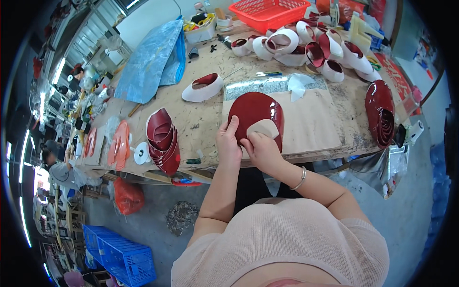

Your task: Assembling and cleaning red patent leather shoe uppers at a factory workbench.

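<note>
Above the front edge of the workbench I hold a glossy dark red shoe-upper piece with a broad rounded outline. My left hand grips its left edge, thumb lying on top and the other fingers hidden beneath. My right hand pinches a small beige pad with rounded corners, which lies over the lower right part of the red piece. Under both is a light brown board on the bench. A white shoe upper with a dark red lining stands just to the left.
Stacks of red upper pieces stand at left and right. Several white uppers crowd the back beside a red basket. A blue sheet covers the back left. A blue crate sits on the floor.
</note>
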The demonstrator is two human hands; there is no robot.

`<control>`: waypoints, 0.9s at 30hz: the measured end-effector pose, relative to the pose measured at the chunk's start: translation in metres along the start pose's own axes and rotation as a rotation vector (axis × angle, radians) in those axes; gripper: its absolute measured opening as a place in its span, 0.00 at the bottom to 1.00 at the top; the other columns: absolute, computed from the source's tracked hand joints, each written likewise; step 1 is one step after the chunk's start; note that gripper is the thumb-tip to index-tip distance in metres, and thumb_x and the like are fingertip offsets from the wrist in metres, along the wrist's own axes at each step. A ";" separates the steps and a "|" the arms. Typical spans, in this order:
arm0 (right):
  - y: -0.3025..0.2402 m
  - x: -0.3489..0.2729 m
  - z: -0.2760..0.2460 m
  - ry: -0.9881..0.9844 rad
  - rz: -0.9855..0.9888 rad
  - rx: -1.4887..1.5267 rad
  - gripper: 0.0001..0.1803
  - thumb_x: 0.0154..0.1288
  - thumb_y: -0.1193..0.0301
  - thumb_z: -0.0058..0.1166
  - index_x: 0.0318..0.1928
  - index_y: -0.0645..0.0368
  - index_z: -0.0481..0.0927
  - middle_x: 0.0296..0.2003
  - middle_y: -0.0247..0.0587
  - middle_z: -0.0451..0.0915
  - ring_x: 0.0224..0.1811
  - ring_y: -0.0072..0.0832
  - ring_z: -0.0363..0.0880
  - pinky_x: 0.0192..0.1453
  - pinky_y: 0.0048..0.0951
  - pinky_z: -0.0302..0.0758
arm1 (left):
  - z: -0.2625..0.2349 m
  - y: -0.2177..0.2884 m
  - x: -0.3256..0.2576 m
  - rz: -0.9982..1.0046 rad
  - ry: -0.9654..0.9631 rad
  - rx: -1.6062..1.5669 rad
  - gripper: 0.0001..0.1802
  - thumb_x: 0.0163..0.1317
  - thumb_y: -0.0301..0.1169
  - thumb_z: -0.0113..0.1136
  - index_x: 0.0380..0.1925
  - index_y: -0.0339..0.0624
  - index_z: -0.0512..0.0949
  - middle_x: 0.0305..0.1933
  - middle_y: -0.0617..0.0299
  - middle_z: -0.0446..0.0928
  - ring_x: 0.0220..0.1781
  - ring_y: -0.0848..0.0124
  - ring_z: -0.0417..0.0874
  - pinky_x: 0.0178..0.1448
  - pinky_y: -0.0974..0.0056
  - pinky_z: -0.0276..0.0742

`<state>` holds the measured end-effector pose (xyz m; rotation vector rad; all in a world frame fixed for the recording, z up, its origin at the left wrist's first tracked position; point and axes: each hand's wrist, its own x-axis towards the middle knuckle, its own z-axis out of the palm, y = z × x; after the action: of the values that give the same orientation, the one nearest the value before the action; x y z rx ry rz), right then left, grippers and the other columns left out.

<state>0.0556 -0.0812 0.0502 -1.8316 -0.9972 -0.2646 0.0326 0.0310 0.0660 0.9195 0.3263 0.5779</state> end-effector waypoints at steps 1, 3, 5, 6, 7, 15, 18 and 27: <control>-0.002 -0.008 -0.003 -0.079 0.053 -0.051 0.10 0.66 0.69 0.52 0.31 0.61 0.69 0.26 0.48 0.74 0.30 0.47 0.76 0.35 0.44 0.71 | 0.001 -0.001 -0.001 -0.005 0.031 0.007 0.10 0.65 0.30 0.59 0.40 0.33 0.79 0.41 0.57 0.82 0.40 0.71 0.82 0.44 0.68 0.78; -0.002 -0.017 -0.003 -0.045 -0.038 -0.131 0.09 0.65 0.69 0.52 0.31 0.60 0.70 0.26 0.46 0.74 0.33 0.45 0.76 0.38 0.42 0.71 | -0.004 -0.001 0.006 0.023 0.045 -0.006 0.10 0.65 0.30 0.60 0.40 0.33 0.79 0.41 0.57 0.82 0.40 0.71 0.82 0.44 0.68 0.78; -0.001 -0.024 -0.005 -0.045 -0.084 -0.182 0.07 0.63 0.70 0.54 0.32 0.59 0.72 0.28 0.43 0.74 0.36 0.41 0.75 0.43 0.38 0.70 | 0.000 0.003 0.011 0.048 0.027 -0.054 0.11 0.64 0.31 0.61 0.41 0.33 0.79 0.41 0.57 0.82 0.39 0.71 0.83 0.45 0.68 0.78; 0.000 -0.024 -0.010 -0.022 -0.108 -0.151 0.06 0.62 0.71 0.55 0.32 0.60 0.72 0.29 0.43 0.75 0.36 0.41 0.75 0.42 0.38 0.70 | 0.001 0.004 0.012 0.045 0.000 -0.073 0.11 0.64 0.31 0.61 0.41 0.34 0.79 0.41 0.57 0.82 0.39 0.71 0.83 0.45 0.68 0.78; -0.001 -0.021 -0.014 0.009 -0.134 -0.115 0.06 0.61 0.73 0.56 0.33 0.60 0.73 0.29 0.43 0.75 0.36 0.42 0.75 0.42 0.39 0.70 | 0.002 0.008 0.015 0.045 -0.031 -0.085 0.12 0.65 0.32 0.61 0.41 0.34 0.79 0.41 0.57 0.82 0.39 0.71 0.83 0.45 0.68 0.78; -0.010 0.003 -0.019 0.114 -0.280 -0.110 0.07 0.58 0.74 0.59 0.36 0.60 0.76 0.33 0.40 0.77 0.38 0.37 0.76 0.46 0.38 0.70 | -0.040 -0.019 -0.003 0.053 -0.478 -0.155 0.28 0.65 0.47 0.57 0.57 0.37 0.70 0.53 0.61 0.76 0.52 0.71 0.78 0.57 0.63 0.73; 0.003 -0.006 -0.025 0.175 -0.280 -0.034 0.11 0.57 0.75 0.60 0.41 0.61 0.77 0.37 0.42 0.79 0.42 0.40 0.76 0.49 0.38 0.69 | -0.048 -0.050 -0.018 0.172 -0.252 0.123 0.19 0.67 0.36 0.57 0.54 0.36 0.73 0.52 0.60 0.77 0.51 0.70 0.78 0.58 0.65 0.71; 0.046 -0.032 -0.040 -0.106 -0.242 -0.251 0.08 0.56 0.73 0.61 0.37 0.58 0.79 0.37 0.40 0.78 0.43 0.41 0.75 0.47 0.38 0.69 | -0.116 0.159 0.087 1.042 0.330 1.565 0.16 0.68 0.40 0.49 0.33 0.37 0.76 0.30 0.44 0.78 0.35 0.49 0.80 0.36 0.49 0.73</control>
<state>0.0785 -0.1385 0.0206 -1.9654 -1.3116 -0.4608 -0.0077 0.2326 0.1280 2.5736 0.5997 1.4960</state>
